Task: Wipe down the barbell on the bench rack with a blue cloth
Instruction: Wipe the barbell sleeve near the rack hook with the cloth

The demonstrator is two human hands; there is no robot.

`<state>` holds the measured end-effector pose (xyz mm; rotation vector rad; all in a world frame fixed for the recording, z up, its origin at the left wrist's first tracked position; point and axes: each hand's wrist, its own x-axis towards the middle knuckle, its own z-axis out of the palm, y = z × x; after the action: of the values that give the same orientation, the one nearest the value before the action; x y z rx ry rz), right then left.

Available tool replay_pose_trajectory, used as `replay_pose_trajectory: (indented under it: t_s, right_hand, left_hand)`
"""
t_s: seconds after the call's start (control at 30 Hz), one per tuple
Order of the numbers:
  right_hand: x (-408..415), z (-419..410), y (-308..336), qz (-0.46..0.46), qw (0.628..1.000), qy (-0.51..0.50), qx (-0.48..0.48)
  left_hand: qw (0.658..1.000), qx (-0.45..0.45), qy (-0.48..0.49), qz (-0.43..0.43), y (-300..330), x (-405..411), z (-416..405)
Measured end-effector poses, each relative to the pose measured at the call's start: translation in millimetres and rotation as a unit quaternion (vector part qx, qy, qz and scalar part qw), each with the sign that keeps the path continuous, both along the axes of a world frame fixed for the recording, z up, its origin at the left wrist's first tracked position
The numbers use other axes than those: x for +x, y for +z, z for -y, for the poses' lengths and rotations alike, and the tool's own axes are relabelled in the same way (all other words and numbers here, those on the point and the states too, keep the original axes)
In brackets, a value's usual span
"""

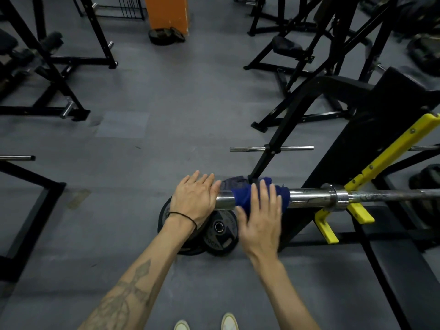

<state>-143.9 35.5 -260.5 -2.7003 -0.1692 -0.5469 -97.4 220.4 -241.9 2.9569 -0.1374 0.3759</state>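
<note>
A barbell (309, 197) is seen lying across the yellow hooks (357, 210) of a black bench rack (352, 144), its chrome sleeve jutting out past the rack's left side above the grey gym floor (133, 151). A blue cloth (242, 196) is draped round the sleeve near its free end. The right hand (262, 215) is laid over the cloth, its fingers (263, 194) straight and spread flat on the fabric rather than curled round it. The left hand (194, 198) is set against the very end of the sleeve, its fingers likewise straight and held close together, with nothing gripped; a thin black band (183, 216) is worn at that wrist, and a tattoo is visible on the forearm. Directly under the sleeve's end, two dark weight plates (220, 231) are stacked on the floor beside the rack's foot. A padded bench (400, 270) is seen at the lower right. The toes of two pale shoes (206, 322) show at the bottom edge. An orange pillar (166, 13) stands at the far side of the floor, among black machine frames.
</note>
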Motion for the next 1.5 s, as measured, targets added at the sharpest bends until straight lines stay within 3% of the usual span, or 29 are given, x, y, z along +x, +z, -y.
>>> replay_pose_trajectory:
  t_s: [0.13, 0.3, 0.47, 0.53, 0.63, 0.7, 0.8, 0.9, 0.97, 1.13, 1.23, 1.33, 1.4, 1.5]
  right_hand:
    - [0, -7, -5, 0.026, 0.986, 0.145, -0.072]
    - [-3, 6, -3, 0.007, 1.0, 0.015, 0.022]
    - [-8, 8, -13, 0.042, 0.978, 0.19, -0.076]
    - [-5, 26, -16, 0.053, 0.989, 0.125, -0.052]
    - [-13, -15, -13, 0.029, 0.996, 0.009, 0.084]
    - [-20, -40, -13, 0.02, 0.994, 0.064, 0.086]
    - [-8, 3, -18, 0.064, 0.985, 0.161, -0.015]
    - [-1, 40, -21, 0.061, 0.995, 0.051, 0.051]
    - [-6, 16, -17, 0.044, 0.994, -0.002, 0.099]
    - [-9, 14, -18, 0.059, 0.977, 0.203, -0.023]
    - [-6, 36, -24, 0.068, 0.989, 0.13, 0.035]
    - [-21, -16, -22, 0.035, 0.989, 0.059, 0.128]
    - [-30, -37, -19, 0.012, 0.986, 0.123, 0.111]
    - [-18, 4, -22, 0.064, 0.98, 0.19, 0.007]
  left_hand:
    - [0.999, -0.012, -0.012, -0.029, 2, 8, -4]
    - [0.997, 0.013, -0.028, 0.069, -8, -20, -3]
    - [0.996, -0.004, 0.002, 0.086, -10, -30, 8]
    - [0.996, 0.002, 0.007, 0.084, -11, -30, 10]
    - [0.997, -0.004, 0.047, 0.068, -8, -28, 17]
    - [0.996, -0.003, 0.059, 0.07, -8, -28, 20]
    - [0.996, -0.003, 0.025, 0.081, -11, -32, 16]
    - [0.997, -0.006, 0.019, 0.072, -7, -31, 16]
    - [0.997, -0.012, 0.037, 0.069, -5, -29, 19]
    - [0.996, -0.002, 0.031, 0.078, -9, -28, 15]
    - [0.997, -0.008, 0.03, 0.074, -9, -26, 16]
    - [0.996, -0.016, 0.036, 0.079, -11, -23, 17]
    - [0.996, -0.012, 0.031, 0.088, -12, -22, 16]
    - [0.996, -0.003, 0.021, 0.085, -11, -24, 14]
